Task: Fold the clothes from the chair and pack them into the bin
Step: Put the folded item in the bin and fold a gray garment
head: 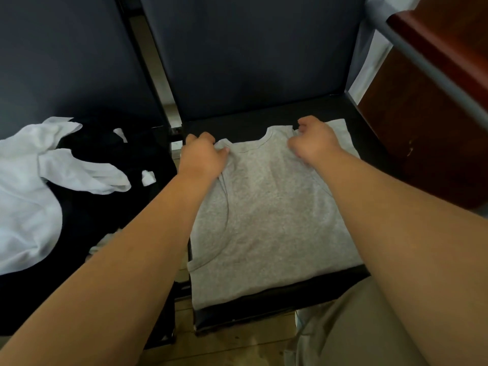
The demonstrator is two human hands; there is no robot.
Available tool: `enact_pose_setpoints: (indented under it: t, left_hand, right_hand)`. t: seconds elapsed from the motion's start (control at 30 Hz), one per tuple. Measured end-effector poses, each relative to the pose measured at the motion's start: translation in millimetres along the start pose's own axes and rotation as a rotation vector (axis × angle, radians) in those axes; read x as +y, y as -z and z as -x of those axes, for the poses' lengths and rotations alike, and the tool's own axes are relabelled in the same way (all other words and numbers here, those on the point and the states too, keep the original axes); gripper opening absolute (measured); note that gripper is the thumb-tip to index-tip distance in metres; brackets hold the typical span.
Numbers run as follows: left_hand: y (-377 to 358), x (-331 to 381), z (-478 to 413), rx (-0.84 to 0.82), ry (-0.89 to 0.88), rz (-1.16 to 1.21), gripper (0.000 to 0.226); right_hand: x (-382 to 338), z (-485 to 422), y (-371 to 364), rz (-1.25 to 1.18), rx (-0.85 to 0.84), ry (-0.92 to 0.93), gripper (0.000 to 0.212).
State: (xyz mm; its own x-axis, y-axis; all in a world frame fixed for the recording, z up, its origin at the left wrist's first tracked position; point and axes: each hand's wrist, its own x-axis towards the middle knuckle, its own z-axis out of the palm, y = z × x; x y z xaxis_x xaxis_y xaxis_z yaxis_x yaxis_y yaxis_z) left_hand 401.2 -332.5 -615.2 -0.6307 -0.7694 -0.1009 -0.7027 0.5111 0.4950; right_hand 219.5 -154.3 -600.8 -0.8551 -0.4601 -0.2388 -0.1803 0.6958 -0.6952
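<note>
**A:** From the head view, how far along is the person?

**B:** Early, by the look of it. One grey T-shirt (269, 207) lies flat, neckline at the far edge, on the seat of the right-hand chair (264, 311) and covers most of it. Its left side looks turned inward already, since a curved seam runs down that side. A sleeve pokes out at the seat's far right corner, so the fold is only partly made.

**A:** And the hands?

**B:** The left hand (202, 157) is at the far left corner of the seat, its fingers (204, 137) curled and pinching the shirt's shoulder. The right hand (314, 141) has its fingers (306, 122) bunched and pinching the cloth just right of the neckline.

**A:** What is left to do?

**B:** Most of it. A crumpled white garment (23, 196) and a black garment (105, 143) lie heaped unfolded on the seat of the left-hand chair (66, 62). No bin shows, so nothing can be counted as packed.

**A:** Is anything in the way?

**B:** A dark wooden cabinet (433, 133) stands close along the right edge of the seat, so that sleeve has little room to spread. The person's own forearms cross the near edge. Bare wooden floor (237, 347) shows below.
</note>
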Motion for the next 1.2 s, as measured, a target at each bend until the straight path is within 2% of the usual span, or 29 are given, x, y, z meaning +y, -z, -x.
enact_pose_setpoints:
  t: [0.17, 0.27, 0.37, 0.53, 0.6, 0.67, 0.8, 0.87, 0.93, 1.07, 1.2]
  left_hand:
    - [-2, -4, 2, 0.043, -0.019, 0.190, 0.006]
    - [2, -3, 7, 0.035, -0.060, 0.279, 0.009]
    - [8, 1, 16, 0.026, -0.069, 0.351, 0.011]
    - [17, 6, 21, 0.041, -0.061, 0.464, 0.016]
    - [20, 7, 21, 0.032, -0.035, 0.521, 0.016]
    - [21, 8, 20, 0.028, -0.003, 0.566, 0.019]
    - [20, 9, 18, 0.003, 0.050, 0.639, 0.020]
    - [19, 9, 18, 0.001, 0.054, 0.664, 0.020]
    - [18, 8, 17, 0.005, 0.052, 0.684, 0.017]
    - [19, 8, 19, 0.010, 0.059, 0.714, 0.016]
    - [18, 9, 19, 0.032, 0.097, 0.736, 0.017]
  right_hand:
    - [-6, -14, -8, -0.009, 0.037, 0.029, 0.062]
    - [-11, -16, -12, 0.086, 0.004, 0.006, 0.058]
    - [-14, -16, -14, 0.163, 0.003, 0.000, 0.040]
    - [-11, -20, -16, 0.038, 0.086, 0.043, 0.012]
    - [-12, -21, -16, 0.027, 0.104, 0.059, 0.009]
    - [-11, -23, -16, 0.083, 0.095, 0.086, 0.016]
    - [-7, -21, -21, 0.111, -0.059, 0.110, 0.063]
    - [-8, -21, -22, 0.132, -0.051, 0.123, 0.068]
    - [-9, -24, -23, 0.155, 0.005, 0.141, 0.059]
    - [-13, -23, -23, 0.154, 0.055, 0.113, 0.015]
    - [-17, -19, -14, 0.014, 0.195, 0.135, 0.007]
